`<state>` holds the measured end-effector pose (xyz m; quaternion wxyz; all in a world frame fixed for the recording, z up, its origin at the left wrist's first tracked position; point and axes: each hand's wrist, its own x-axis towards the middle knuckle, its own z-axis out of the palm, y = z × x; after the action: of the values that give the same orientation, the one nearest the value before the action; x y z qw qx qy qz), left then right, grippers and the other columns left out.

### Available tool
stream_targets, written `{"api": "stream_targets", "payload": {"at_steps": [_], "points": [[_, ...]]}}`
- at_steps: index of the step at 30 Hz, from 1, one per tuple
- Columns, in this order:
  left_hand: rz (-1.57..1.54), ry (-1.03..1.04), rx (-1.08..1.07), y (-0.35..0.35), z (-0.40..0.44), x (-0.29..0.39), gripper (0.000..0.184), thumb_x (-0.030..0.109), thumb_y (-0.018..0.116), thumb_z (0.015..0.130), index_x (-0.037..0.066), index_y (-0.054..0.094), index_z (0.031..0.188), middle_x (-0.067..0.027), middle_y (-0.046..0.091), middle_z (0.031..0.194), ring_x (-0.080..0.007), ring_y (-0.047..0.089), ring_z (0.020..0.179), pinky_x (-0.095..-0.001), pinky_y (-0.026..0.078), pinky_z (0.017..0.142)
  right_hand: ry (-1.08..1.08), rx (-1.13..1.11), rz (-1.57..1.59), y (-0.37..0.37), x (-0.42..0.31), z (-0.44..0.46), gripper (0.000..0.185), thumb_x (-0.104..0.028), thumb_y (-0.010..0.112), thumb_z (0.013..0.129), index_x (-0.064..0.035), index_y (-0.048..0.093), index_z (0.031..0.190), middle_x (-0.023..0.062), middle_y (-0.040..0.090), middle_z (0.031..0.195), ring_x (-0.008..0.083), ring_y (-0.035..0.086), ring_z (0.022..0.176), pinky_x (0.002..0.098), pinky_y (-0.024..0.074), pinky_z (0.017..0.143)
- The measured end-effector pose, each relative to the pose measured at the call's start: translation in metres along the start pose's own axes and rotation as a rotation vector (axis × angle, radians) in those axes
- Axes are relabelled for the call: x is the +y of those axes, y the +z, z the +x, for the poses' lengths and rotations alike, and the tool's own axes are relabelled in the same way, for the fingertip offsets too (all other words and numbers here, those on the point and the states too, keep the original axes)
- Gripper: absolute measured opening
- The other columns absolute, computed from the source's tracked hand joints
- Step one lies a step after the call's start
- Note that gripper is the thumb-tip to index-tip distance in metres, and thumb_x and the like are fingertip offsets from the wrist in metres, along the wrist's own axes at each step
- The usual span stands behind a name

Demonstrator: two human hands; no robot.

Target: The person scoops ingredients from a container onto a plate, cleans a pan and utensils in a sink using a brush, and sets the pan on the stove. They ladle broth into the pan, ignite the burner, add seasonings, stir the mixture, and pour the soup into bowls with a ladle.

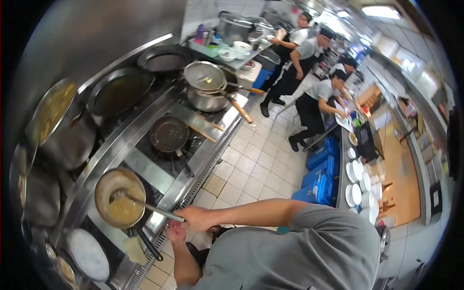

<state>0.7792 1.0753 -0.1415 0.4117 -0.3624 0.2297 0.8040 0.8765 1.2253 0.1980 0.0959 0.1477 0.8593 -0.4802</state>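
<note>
My right hand [195, 218] is closed around the long metal handle of a ladle [157, 210]. The ladle's bowl dips into yellowish liquid in a frying pan [104, 193] on the stove. Just below the right hand is my left hand [177, 233], close to the end of the ladle handle; its fingers are partly hidden, and whether it grips anything is unclear. The pan's black handle [151, 245] points toward me, with no hand on it. A pale yellow cloth [135, 250] lies beside that handle.
A dark pan [169, 134] sits on the middle burner. Beyond it, a strainer [205, 76] rests over a steel pot [205, 102]. Large pots [72, 145] line the back. A pot of white liquid [88, 254] stands nearby. Several co-workers [319, 96] stand beyond, near blue bins [316, 183] and stacked plates [354, 171].
</note>
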Motion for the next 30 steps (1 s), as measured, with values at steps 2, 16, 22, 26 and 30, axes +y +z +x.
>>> {"api": "stream_targets", "payload": {"at_steps": [2, 16, 22, 26, 30], "points": [[0.356, -0.269, -0.142, 0.026, -0.054, -0.006, 0.032, 0.025, 0.055, 0.099, 0.001, 0.058, 0.12, -0.0088, 0.067, 0.078, -0.0242, 0.066, 0.076, -0.0417, 0.058, 0.077, -0.099, 0.004, 0.031, 0.001, 0.018, -0.003, 0.043, -0.009, 0.062, 0.082, -0.0018, 0.057, 0.124, 0.0264, 0.068, 0.1, 0.0444, 0.067, 0.097, 0.0478, 0.0529, 0.084], [0.374, 0.377, -0.188, 0.161, -0.231, 0.1, 0.044, 0.005, 0.058, 0.096, 0.015, 0.041, 0.135, -0.0007, 0.06, 0.068, -0.0135, 0.057, 0.055, -0.0323, 0.054, 0.061, 0.107, 0.033, 0.464, 0.0, 0.031, -0.011, 0.017, -0.017, 0.067, 0.088, 0.0008, 0.065, 0.088, 0.0059, 0.064, 0.066, 0.0153, 0.062, 0.056, 0.0343, 0.0506, 0.053], [0.419, 0.328, -0.22, 0.154, -0.23, 0.098, 0.044, 0.006, 0.06, 0.095, 0.015, 0.044, 0.135, 0.0002, 0.061, 0.068, -0.0126, 0.056, 0.056, -0.0301, 0.052, 0.06, 0.154, 0.016, 0.557, 0.001, 0.028, -0.007, 0.016, -0.016, 0.067, 0.087, -0.0013, 0.064, 0.082, 0.0049, 0.062, 0.063, 0.0142, 0.061, 0.054, 0.0337, 0.0494, 0.051], [0.408, 0.335, -0.153, 0.164, -0.244, 0.094, 0.046, 0.006, 0.06, 0.094, 0.016, 0.045, 0.136, 0.0013, 0.06, 0.068, -0.0117, 0.056, 0.055, -0.0293, 0.05, 0.06, 0.181, 0.02, 0.556, 0.004, 0.023, -0.004, 0.019, -0.017, 0.067, 0.086, -0.0015, 0.061, 0.078, 0.004, 0.061, 0.061, 0.0138, 0.06, 0.053, 0.0336, 0.0496, 0.052], [0.451, 0.335, -0.18, 0.163, -0.24, 0.096, 0.048, 0.008, 0.061, 0.093, 0.016, 0.046, 0.138, 0.0033, 0.056, 0.067, -0.0101, 0.052, 0.056, -0.0303, 0.049, 0.062, 0.201, -0.03, 0.597, 0.009, 0.032, 0.004, 0.021, -0.019, 0.069, 0.085, 0.0007, 0.066, 0.091, 0.007, 0.065, 0.069, 0.0152, 0.062, 0.056, 0.0336, 0.0517, 0.055]]}}
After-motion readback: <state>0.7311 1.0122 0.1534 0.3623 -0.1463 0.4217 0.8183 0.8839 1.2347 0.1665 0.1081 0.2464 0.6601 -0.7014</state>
